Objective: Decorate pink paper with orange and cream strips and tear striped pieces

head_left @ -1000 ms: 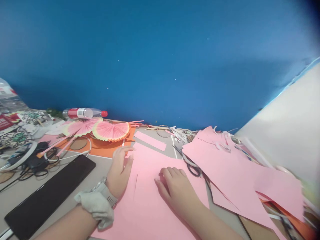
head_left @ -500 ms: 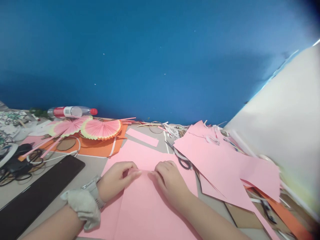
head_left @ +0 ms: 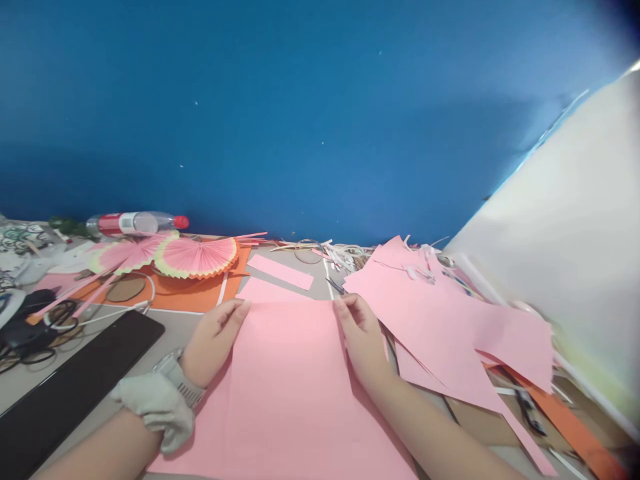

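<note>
Left hand (head_left: 213, 337) and right hand (head_left: 361, 333) rest flat on the far corners of a pink sheet (head_left: 290, 387), fingers loosely apart, pressing rather than gripping. Sheet lies folded over on the table (head_left: 190, 333), fold edge at 12 o'clock between the fingertips. Judged step: creasing the fold. Next move likely needs fingertips run firmly along that edge, corners kept aligned. Scissors (head_left: 336, 287) at 1 o'clock; paper fans (head_left: 195, 257) at 10 o'clock.
</note>
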`<state>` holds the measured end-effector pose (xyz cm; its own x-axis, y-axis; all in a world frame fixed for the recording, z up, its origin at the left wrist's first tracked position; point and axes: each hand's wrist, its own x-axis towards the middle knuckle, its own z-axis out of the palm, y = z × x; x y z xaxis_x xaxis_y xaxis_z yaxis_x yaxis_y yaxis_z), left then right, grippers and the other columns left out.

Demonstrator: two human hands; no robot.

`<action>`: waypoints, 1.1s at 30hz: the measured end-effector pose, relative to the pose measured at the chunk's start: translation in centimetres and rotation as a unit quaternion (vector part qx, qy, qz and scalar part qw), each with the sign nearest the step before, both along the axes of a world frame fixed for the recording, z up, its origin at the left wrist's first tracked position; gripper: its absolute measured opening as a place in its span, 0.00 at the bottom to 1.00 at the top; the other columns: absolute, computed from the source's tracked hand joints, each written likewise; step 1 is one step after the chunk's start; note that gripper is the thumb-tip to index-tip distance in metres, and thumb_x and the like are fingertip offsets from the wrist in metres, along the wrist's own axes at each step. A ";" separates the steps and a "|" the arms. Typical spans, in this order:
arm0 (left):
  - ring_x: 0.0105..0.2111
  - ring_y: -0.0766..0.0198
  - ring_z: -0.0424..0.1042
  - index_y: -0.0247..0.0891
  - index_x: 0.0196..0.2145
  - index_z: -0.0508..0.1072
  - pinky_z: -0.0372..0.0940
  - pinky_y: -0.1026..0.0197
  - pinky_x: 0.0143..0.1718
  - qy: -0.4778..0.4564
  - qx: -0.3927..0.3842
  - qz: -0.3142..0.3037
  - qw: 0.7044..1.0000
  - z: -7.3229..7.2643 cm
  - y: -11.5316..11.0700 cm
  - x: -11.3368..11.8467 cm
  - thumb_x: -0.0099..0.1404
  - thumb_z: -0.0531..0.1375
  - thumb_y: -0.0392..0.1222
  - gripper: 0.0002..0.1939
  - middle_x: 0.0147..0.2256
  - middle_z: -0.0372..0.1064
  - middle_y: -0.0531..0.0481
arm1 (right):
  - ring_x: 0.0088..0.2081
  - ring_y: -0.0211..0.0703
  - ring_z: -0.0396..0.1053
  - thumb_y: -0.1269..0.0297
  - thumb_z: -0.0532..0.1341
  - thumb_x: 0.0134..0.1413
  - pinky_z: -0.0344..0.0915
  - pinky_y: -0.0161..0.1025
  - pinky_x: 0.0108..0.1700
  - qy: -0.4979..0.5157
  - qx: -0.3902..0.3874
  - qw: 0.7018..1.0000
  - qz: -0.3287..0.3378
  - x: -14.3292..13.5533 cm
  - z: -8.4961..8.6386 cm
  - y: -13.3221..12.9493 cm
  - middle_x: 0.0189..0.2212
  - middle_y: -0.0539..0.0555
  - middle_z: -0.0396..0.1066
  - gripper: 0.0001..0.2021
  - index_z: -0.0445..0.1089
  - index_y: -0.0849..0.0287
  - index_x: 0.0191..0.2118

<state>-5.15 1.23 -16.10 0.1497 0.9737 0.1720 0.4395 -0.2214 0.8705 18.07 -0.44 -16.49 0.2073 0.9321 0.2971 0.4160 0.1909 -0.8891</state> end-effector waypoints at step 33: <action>0.45 0.58 0.65 0.42 0.45 0.63 0.57 0.57 0.46 0.133 -0.002 -0.083 0.988 -0.5 -1.0 0.5 0.62 0.51 0.46 0.14 0.44 0.67 0.51 | 0.49 0.47 0.59 0.67 0.54 0.56 0.53 0.46 0.51 -0.327 0.008 0.934 0.144 0.2 0.2 -0.1 0.45 0.55 0.64 0.10 0.64 0.55 0.44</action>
<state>-4.60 0.26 -16.60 0.3460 0.9328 0.1012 0.6108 -0.3057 0.7304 18.26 -0.58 -16.26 -0.2814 0.9155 0.2874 0.7981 0.3896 -0.4596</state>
